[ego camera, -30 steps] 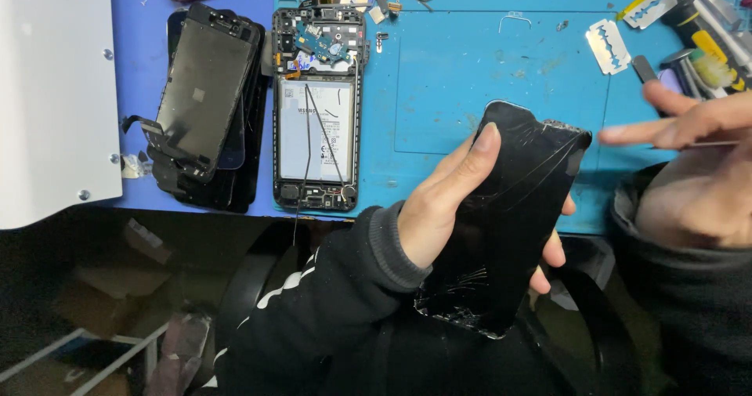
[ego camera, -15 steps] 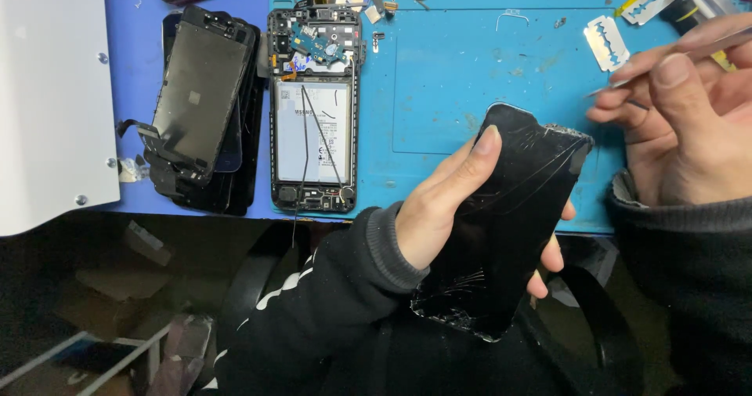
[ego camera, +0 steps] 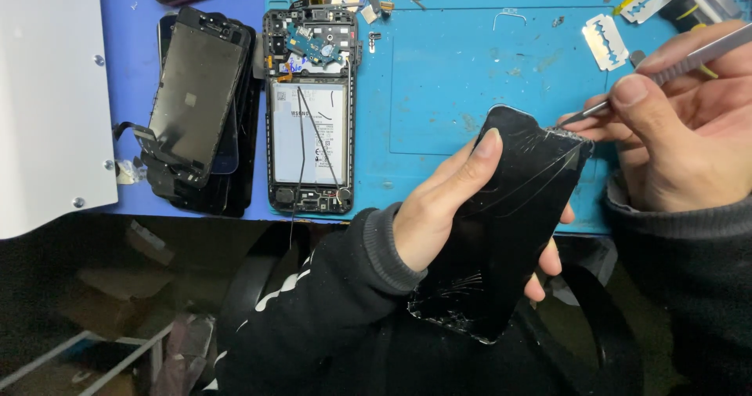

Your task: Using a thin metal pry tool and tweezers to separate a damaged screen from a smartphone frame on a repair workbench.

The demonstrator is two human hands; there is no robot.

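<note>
My left hand (ego camera: 446,208) grips a cracked black phone screen panel (ego camera: 505,231), held tilted above the table's front edge, thumb along its left side and fingertips showing past its right side. My right hand (ego camera: 681,122) holds a thin metal tool (ego camera: 666,71), like tweezers, with the tip touching the panel's upper right corner, where the glass is shattered. Both sleeves are dark.
An opened phone body (ego camera: 311,106) with exposed battery and circuit board lies on the blue mat (ego camera: 470,67). A stack of black screen assemblies (ego camera: 196,106) sits to its left. Razor blades (ego camera: 605,42), small parts and tools lie at the back. A white panel (ego camera: 47,90) is far left.
My right hand has picked up the metal tool and come in from the right, bringing the tip to the panel's top corner. My left hand has kept the panel nearly still.
</note>
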